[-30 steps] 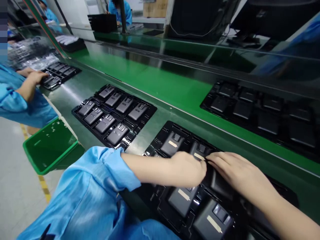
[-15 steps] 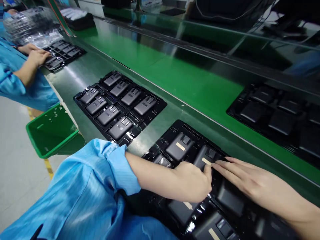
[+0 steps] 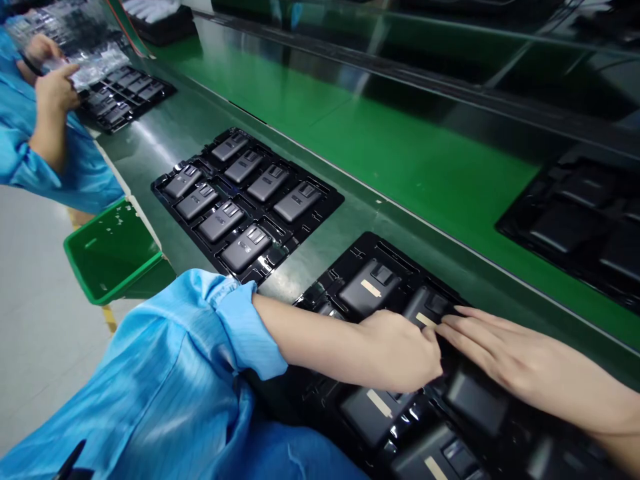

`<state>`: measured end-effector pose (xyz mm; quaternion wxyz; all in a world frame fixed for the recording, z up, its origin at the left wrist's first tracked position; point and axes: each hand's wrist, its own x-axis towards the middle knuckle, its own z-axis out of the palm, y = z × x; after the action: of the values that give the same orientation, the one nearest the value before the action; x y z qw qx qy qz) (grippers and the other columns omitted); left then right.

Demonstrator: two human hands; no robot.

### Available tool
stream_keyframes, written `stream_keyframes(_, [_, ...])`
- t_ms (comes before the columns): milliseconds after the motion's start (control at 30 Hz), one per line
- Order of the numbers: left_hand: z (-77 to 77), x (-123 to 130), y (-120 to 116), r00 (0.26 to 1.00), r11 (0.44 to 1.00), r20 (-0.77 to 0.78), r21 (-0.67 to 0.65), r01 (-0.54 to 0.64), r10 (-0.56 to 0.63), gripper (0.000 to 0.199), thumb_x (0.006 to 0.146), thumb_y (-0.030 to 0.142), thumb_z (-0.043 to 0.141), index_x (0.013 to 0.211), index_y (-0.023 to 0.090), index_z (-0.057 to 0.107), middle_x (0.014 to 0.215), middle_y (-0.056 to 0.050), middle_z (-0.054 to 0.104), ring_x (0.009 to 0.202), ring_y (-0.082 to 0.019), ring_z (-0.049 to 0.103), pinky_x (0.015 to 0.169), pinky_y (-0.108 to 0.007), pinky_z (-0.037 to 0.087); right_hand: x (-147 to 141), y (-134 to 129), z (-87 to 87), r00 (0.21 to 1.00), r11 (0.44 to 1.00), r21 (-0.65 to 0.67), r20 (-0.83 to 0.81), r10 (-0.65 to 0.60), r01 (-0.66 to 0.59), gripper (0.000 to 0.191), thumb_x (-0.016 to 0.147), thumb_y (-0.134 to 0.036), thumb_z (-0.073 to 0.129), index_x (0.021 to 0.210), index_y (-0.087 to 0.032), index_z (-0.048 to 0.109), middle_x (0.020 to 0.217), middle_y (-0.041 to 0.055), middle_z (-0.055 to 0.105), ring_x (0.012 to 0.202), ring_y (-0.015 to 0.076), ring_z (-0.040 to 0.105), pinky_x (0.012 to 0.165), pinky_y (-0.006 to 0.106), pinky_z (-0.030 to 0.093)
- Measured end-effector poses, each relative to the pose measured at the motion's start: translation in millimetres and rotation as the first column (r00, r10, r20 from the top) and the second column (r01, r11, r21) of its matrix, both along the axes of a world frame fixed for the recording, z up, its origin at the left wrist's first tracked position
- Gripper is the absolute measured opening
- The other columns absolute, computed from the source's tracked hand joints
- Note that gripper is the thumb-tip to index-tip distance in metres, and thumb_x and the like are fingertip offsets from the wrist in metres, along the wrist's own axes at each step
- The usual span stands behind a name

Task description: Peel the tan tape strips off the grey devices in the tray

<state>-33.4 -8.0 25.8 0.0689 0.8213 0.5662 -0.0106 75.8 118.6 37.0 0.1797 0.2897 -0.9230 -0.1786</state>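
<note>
Near tray under both hands, second tray left, bin perhaps below the edge.

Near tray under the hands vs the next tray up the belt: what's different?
The near tray has both hands on it, the left hand and right hand meeting at one part; nobody touches the far tray. Near tray parts carry a tan strip; far tray parts show none. Both are black trays of dark parts on the belt.

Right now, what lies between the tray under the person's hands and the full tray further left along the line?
In the head view, only a bare strip of grey-green bench separates the near tray from the full tray; nothing lies on it.
</note>
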Motion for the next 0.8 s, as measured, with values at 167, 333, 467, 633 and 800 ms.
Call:
stream_keyframes(167, [0.6,-1,0,0.997,0.998,0.064,-0.051,0.041,-0.038,0.034,0.075,0.01,0.044,0.105,0.001,0.057,0.059,-0.013,0.059,0.046,-0.015,0.049,0.042,-0.023,0.033,-5,-1,1.1,1.0,1.0,-0.006,0.021,-0.011,0.011,0.045,0.081,0.003,0.024,0.066,-0.015,0.063,0.066,0.0067,0.061,0.064,0.0156,0.058,0.064,0.026,0.052])
stream_keyframes(333, [3.9,-2,2,0.997,0.995,0.066,-0.082,0.047,-0.042,0.031,0.075,0.01,0.046,0.102,0.003,0.06,0.06,-0.012,0.059,0.048,-0.016,0.05,0.042,-0.023,0.032,-2,2,-2.6,0.995,0.997,-0.071,0.091,-0.03,0.036,0.046,0.083,-0.001,0.021,0.07,-0.014,0.063,0.069,0.0076,0.062,0.067,0.0161,0.059,0.066,0.025,0.052])
stream_keyframes(467, [5.2,-2,3,0.996,0.992,0.048,-0.099,0.073,-0.069,0.031,0.075,0.009,0.046,0.102,0.003,0.06,0.058,-0.012,0.058,0.046,-0.015,0.05,0.041,-0.023,0.031,6,8,-16.7,0.972,0.975,-0.156,0.2,-0.125,0.157,0.046,0.087,-0.008,0.018,0.075,-0.015,0.062,0.076,0.0075,0.062,0.073,0.0158,0.06,0.069,0.026,0.052])
stream_keyframes(633, [3.3,-4,1,0.997,0.995,0.032,-0.064,0.075,-0.074,0.037,0.077,0.008,0.042,0.11,-0.003,0.054,0.058,-0.012,0.059,0.048,-0.016,0.051,0.04,-0.024,0.031,17,9,-25.4,0.932,0.916,-0.245,0.255,-0.257,0.319,0.04,0.09,-0.015,0.02,0.08,-0.016,0.059,0.08,0.008,0.06,0.074,0.0153,0.059,0.067,0.024,0.051])
stream_keyframes(800, [4.2,-12,5,0.994,0.99,0.069,-0.11,0.092,-0.085,0.037,0.08,0.009,0.037,0.114,-0.001,0.051,0.066,-0.011,0.062,0.055,-0.017,0.056,0.042,-0.025,0.031,26,-4,-12.8,0.911,0.87,-0.273,0.172,-0.376,0.411,0.029,0.088,-0.016,0.026,0.089,-0.016,0.056,0.077,0.0064,0.06,0.069,0.0159,0.058,0.065,0.028,0.05])
